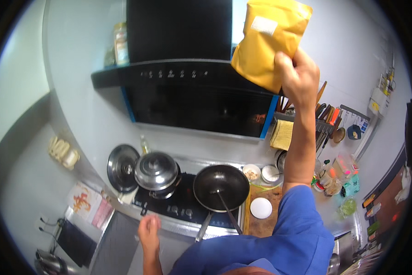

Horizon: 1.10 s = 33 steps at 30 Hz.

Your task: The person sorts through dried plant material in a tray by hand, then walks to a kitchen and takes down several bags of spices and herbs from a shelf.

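I take the stove (183,206) as my landmark. High above it, by the black hood (178,87), my right hand (300,75) clamps a yellow pouch (265,41), lifted clear of the empty wok (220,181). My left hand (148,231) hovers at its front edge, fingers loosely together, holding nothing.

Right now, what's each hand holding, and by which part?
The right hand holds a yellow padded envelope raised overhead, grip on its lower corner. The left hand holds nothing; it hovers at the stove's front edge.
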Each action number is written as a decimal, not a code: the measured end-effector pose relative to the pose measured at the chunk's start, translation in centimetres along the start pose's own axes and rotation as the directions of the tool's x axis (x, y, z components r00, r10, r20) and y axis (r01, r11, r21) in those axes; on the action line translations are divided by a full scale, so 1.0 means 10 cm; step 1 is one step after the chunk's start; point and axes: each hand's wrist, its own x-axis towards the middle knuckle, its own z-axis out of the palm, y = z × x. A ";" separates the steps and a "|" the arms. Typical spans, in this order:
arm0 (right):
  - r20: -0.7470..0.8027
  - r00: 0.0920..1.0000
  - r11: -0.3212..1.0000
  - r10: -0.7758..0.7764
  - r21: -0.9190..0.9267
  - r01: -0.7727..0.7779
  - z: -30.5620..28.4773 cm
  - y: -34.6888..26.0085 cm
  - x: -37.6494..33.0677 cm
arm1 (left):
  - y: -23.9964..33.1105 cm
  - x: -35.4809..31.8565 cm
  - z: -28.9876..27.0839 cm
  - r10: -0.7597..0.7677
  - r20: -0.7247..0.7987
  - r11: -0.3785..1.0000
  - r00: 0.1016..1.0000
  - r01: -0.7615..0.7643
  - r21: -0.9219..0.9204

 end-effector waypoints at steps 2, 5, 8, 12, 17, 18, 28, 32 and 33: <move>0.189 0.977 0.992 -0.097 -0.067 0.111 0.06 -0.28 -0.49 | 0.53 0.20 0.36 0.143 0.221 0.984 0.965 -0.162 0.071; 0.414 0.842 0.907 -0.347 -0.080 0.413 0.32 -0.72 -1.36 | 0.96 0.48 0.80 0.289 0.447 0.948 0.847 -0.190 -0.254; 0.472 0.767 0.891 -0.435 0.102 0.443 0.60 -1.15 -2.12 | 1.03 0.58 1.13 0.512 0.318 0.838 0.798 -0.382 -0.389; 0.460 0.751 0.879 -0.475 0.205 0.431 0.73 -1.47 -2.52 | 0.95 0.44 0.79 0.067 0.249 0.792 0.966 0.100 -0.603; 0.529 0.726 0.870 -0.439 0.454 0.195 0.59 -1.58 -2.45 | 1.08 0.38 0.36 -0.025 0.217 0.590 0.976 0.190 -0.785; 0.510 0.758 0.890 -0.407 0.409 0.203 0.59 -1.56 -2.42 | 1.11 0.36 0.30 -0.045 0.202 0.590 0.978 0.189 -0.785; 0.631 0.771 0.934 -0.084 0.320 -0.160 0.59 -1.53 -2.37 | 1.38 0.19 0.05 0.009 0.187 0.663 0.982 0.134 -0.736; 0.680 0.732 0.917 -0.044 0.318 -0.240 0.54 -1.60 -2.36 | 1.43 0.16 0.02 0.046 0.215 0.671 0.976 0.129 -0.730; 0.676 0.736 0.917 -0.043 0.320 -0.241 0.53 -1.61 -2.37 | 1.44 0.15 0.00 0.049 0.217 0.674 0.975 0.129 -0.728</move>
